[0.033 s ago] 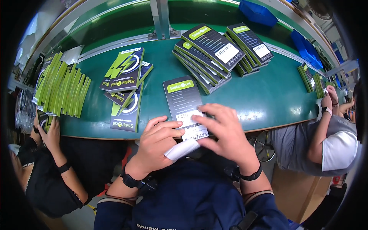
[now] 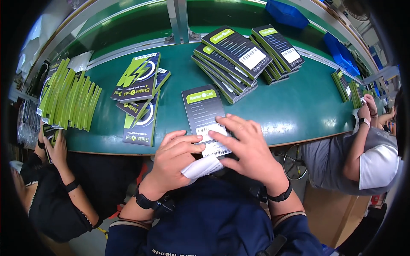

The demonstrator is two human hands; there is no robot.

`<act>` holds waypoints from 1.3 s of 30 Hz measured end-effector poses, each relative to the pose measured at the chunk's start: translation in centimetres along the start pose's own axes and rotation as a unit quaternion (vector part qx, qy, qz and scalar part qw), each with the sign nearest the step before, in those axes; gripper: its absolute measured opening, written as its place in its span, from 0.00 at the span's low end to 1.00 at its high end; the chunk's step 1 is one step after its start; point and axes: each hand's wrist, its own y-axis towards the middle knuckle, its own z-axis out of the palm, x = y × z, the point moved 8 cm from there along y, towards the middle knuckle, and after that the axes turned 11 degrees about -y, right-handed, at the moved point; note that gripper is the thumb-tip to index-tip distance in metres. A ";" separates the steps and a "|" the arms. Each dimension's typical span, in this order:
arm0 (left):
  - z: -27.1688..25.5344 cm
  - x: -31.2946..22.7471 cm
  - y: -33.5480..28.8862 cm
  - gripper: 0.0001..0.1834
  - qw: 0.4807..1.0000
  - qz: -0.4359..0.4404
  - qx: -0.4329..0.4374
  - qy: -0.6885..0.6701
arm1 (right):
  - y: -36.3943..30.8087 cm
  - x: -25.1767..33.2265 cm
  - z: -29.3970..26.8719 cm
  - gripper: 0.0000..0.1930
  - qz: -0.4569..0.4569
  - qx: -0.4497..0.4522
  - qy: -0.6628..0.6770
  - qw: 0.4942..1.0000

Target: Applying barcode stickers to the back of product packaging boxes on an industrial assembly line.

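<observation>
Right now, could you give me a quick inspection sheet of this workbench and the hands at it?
Surface: green table, lightly scuffed.
Job's things: dark flat box at the near edge; white label strip below it.
Clutter: fanned dark box stacks, green-and-dark boxes, upright green row, blue bins.
Hands: left hand and right hand both press on the box's label.
Cables: nothing seen.
Surroundings: a seated person on each side.

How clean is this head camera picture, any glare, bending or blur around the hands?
Head view: strong fisheye, so the green table's front edge bows and the corners go black. Overhead light leaves soft glare on the table right of the right hand. The left hand and the dark box under both hands look sharp.
</observation>
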 end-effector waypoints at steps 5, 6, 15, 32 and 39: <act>-0.7 -0.1 -1.1 0.13 0.998 -0.021 0.011 -0.050 | -1.1 0.6 1.6 0.29 -0.009 -0.072 -0.130 0.989; -0.6 -0.4 -1.1 0.14 0.998 -0.017 0.028 -0.056 | -1.5 0.7 1.6 0.26 -0.011 -0.115 -0.124 0.986; -1.9 -3.5 -0.5 0.11 0.998 0.006 0.033 -0.058 | -3.5 0.3 -1.5 0.21 -0.004 -0.276 -0.035 0.960; 0.4 -2.4 -1.3 0.09 0.966 -0.086 0.053 -0.238 | -2.2 0.5 -3.8 0.21 0.056 -0.151 0.282 0.946; -0.3 -2.3 -1.6 0.05 0.942 -0.089 -0.010 -0.323 | -1.3 2.0 -4.5 0.23 -0.021 -0.136 0.178 0.974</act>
